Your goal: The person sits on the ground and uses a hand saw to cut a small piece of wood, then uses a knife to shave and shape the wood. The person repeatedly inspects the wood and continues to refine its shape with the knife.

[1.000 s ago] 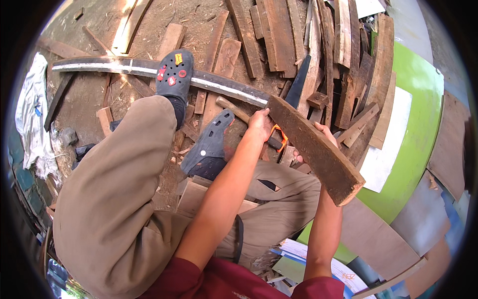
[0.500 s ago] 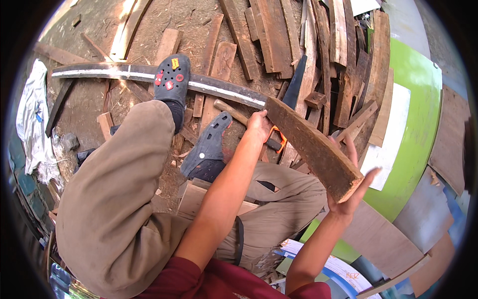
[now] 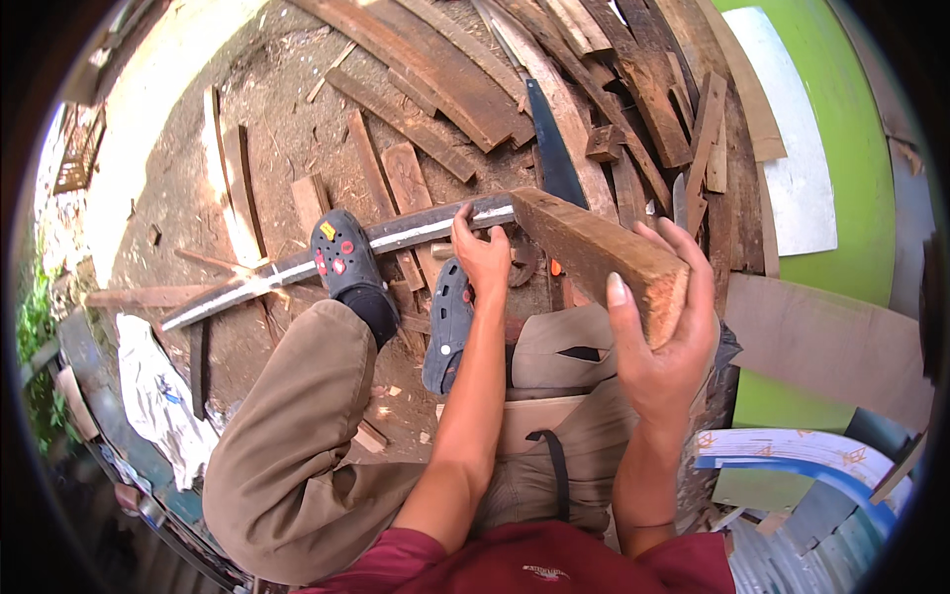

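My right hand (image 3: 665,346) grips the near end of a short, thick brown wooden board (image 3: 594,238), thumb on one side and fingers on the other. The board's cut end faces me. Its far end meets the tip of a long dark beam with a white stripe (image 3: 406,235). My left hand (image 3: 482,259) is closed at the beam's right end, fingertips over its top edge and thumb beside it. A clog-covered foot (image 3: 344,249) rests against the beam, farther left. My other clog (image 3: 450,322) is below my left hand.
A handsaw (image 3: 556,148) with a dark blade stands beyond the board. Stacked timber (image 3: 633,89) fills the far right, and loose planks (image 3: 396,124) lie on the dirt. Green sheeting (image 3: 861,198) lies at right. A white cloth (image 3: 163,396) lies at left.
My left hand has shifted from the board's far end onto the striped beam. My right hand has closed more firmly around the board's near end. The view has turned.
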Demonstrator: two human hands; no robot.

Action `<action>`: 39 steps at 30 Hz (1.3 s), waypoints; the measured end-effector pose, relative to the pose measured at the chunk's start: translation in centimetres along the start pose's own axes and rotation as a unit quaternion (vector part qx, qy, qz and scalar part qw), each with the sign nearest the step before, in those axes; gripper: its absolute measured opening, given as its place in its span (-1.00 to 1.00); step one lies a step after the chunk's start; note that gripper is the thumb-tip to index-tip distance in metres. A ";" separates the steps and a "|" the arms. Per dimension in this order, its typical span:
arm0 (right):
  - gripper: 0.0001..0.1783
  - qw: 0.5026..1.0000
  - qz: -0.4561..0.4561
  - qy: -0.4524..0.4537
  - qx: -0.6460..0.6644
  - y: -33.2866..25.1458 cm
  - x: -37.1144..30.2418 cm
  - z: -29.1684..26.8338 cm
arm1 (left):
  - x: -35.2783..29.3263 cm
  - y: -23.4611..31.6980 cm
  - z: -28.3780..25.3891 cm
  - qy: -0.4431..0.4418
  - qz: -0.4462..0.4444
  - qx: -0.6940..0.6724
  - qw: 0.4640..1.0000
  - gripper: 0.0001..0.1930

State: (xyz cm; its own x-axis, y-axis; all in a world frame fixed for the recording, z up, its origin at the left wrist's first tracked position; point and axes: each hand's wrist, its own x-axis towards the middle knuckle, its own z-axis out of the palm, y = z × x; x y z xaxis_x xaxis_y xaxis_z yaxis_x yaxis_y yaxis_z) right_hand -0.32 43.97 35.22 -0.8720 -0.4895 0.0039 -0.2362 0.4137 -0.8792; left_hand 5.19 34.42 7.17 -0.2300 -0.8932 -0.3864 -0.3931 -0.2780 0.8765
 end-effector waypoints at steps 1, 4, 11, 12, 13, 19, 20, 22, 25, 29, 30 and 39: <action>-0.33 1.000 -0.001 0.003 0.000 0.2 0.0 0.0 | 0.2 -0.2 -0.3 -0.051 0.135 0.053 0.988 -0.25; -0.35 0.998 -0.053 -0.029 -0.030 0.4 0.2 0.2 | 1.5 -1.9 0.5 -0.225 0.306 0.193 0.905 0.14; 0.13 0.996 -0.085 -0.025 0.020 0.1 0.0 1.2 | 2.6 -6.6 -2.0 -0.295 0.192 0.196 0.915 -0.03; 0.19 0.995 -0.082 -0.034 0.046 0.6 -0.3 0.7 | 2.9 -7.0 -2.7 -0.290 0.199 0.232 0.907 -0.05; 0.25 0.992 -0.093 -0.041 0.071 1.3 -0.6 0.3 | 3.3 -7.3 -3.1 -0.287 0.209 0.266 0.896 -0.07; 0.46 0.968 -0.063 0.040 0.240 13.1 -0.4 -0.4 | 7.6 -7.7 -0.3 -0.312 0.278 0.363 0.833 -0.19; 0.42 0.972 0.031 0.045 0.228 15.3 -0.4 0.5 | 8.1 -7.7 0.3 -0.318 0.284 0.371 0.825 -0.21; 0.33 0.987 0.099 0.016 0.126 18.7 -0.5 2.9 | 8.9 -7.5 1.2 -0.329 0.292 0.384 0.812 -0.25; 0.18 0.981 0.183 -0.051 0.024 21.4 -1.4 5.9 | 9.4 -7.3 1.6 -0.334 0.298 0.398 0.801 -0.30; -0.05 0.967 0.230 -0.109 -0.008 22.3 -2.5 7.5 | 9.5 -7.3 1.3 -0.341 0.305 0.406 0.791 -0.37; -0.09 0.968 0.224 -0.115 -0.009 22.5 -2.6 7.6 | 9.4 -7.5 1.2 -0.342 0.307 0.406 0.790 -0.39; -0.25 0.968 0.212 -0.133 -0.021 23.3 -2.7 8.5 | 8.4 -8.1 -0.5 -0.366 0.298 0.398 0.787 -0.51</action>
State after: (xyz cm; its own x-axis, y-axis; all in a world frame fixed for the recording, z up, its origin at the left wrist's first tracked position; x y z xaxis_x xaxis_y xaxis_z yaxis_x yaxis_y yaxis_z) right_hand 0.13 48.44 10.67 -0.7550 -0.4466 -0.4802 0.0971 0.6481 -0.7553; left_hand 6.89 28.93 -3.01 -0.9212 -0.2567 -0.2924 -0.3870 0.6826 0.6198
